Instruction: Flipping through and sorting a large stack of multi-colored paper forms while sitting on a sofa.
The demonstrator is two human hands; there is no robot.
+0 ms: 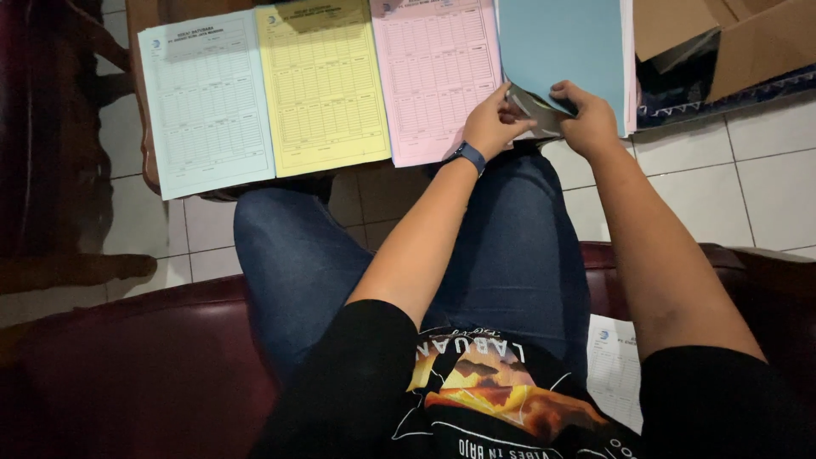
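Observation:
Four stacks of paper lie side by side on a low table: pale blue forms [206,102], yellow forms [323,85], pink forms [435,72] and a plain blue stack [565,47] at the right. My left hand [495,123], with a dark band on its wrist, rests at the pink stack's lower right corner and pinches the lifted corner of a blue sheet. My right hand [585,115] grips the same curled bottom corner of the blue stack from the right. Both hands are close together.
A wooden table edge [146,127] shows at the left under the papers. Cardboard boxes [722,38] stand at the upper right on a patterned mat. White floor tiles [765,170] lie right. A white printed sheet [614,370] rests on the dark red seat [127,365].

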